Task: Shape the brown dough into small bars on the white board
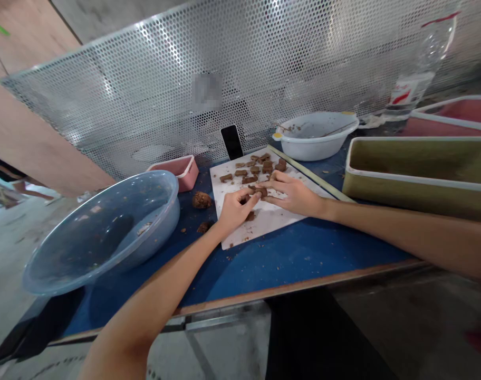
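Observation:
Over a white board (240, 238), both of my hands meet at a brown, crumbly, clay-like piece (261, 192). My left hand (237, 210) pinches its near side between thumb and fingers. From the right, my right hand (294, 193) closes its fingers on the far end of the same piece. Several small brown blocks (255, 170) lie on the board beyond my hands. Crumbs and a small brown bit (250, 216) are scattered on the board by my left hand. Left of the board rest a round brown lump (201, 200) and a smaller lump (204, 227).
A large blue basin (106, 232) stands at the left, before a pink box (187, 174). Behind the board, a phone (232, 142) leans on perforated metal. A pale strip (311, 174), white basin (315, 145), olive trough (418, 182) and plastic bottle (412, 87) are rightward.

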{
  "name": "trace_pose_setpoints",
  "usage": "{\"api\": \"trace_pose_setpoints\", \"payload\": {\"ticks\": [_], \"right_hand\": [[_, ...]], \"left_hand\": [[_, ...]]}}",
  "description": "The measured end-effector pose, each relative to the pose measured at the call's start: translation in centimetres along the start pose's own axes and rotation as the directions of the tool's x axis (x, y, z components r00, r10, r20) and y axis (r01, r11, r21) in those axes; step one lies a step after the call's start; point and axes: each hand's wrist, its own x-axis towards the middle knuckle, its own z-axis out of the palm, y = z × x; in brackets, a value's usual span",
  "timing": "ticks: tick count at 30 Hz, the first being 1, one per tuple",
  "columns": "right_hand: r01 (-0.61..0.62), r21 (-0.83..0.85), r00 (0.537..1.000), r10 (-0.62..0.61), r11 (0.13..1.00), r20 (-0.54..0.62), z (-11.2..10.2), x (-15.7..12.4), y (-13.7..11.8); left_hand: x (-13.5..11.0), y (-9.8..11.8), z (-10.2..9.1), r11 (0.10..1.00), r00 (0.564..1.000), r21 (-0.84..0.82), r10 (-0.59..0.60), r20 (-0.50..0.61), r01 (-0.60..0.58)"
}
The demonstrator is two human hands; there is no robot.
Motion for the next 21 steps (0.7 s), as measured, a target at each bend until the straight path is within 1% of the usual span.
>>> {"api": "trace_pose_setpoints", "payload": {"ticks": [5, 9, 11, 17, 21], "right_hand": [[-0.08, 0.026, 0.997, 0.08, 0.996, 0.012, 0.07, 0.02, 0.07], [-0.179, 0.118, 0.984, 0.177, 0.977, 0.027, 0.38, -0.05, 0.0], [-0.21, 0.153, 0.978, 0.207, 0.966, 0.029, 0.51, -0.09, -0.11], [-0.209, 0.207, 0.978, 0.209, 0.956, 0.023, 0.5, 0.02, -0.5], [-0.2, 0.214, 0.98, 0.199, 0.956, 0.025, 0.41, 0.17, -0.69]], "left_hand": [[-0.2, 0.56, -0.16, 0.999, 0.999, 0.007, 0.035, -0.025, -0.035], [-0.15, 0.54, -0.13, 1.0, 0.999, 0.009, 0.029, -0.014, -0.029], [-0.14, 0.47, -0.1, 0.999, 1.0, 0.012, 0.03, -0.005, -0.03], [-0.22, 0.18, 0.01, 0.999, 0.999, 0.02, 0.05, 0.0, -0.05], [-0.16, -0.09, -0.01, 0.993, 0.995, 0.059, 0.099, -0.004, -0.098]]}}
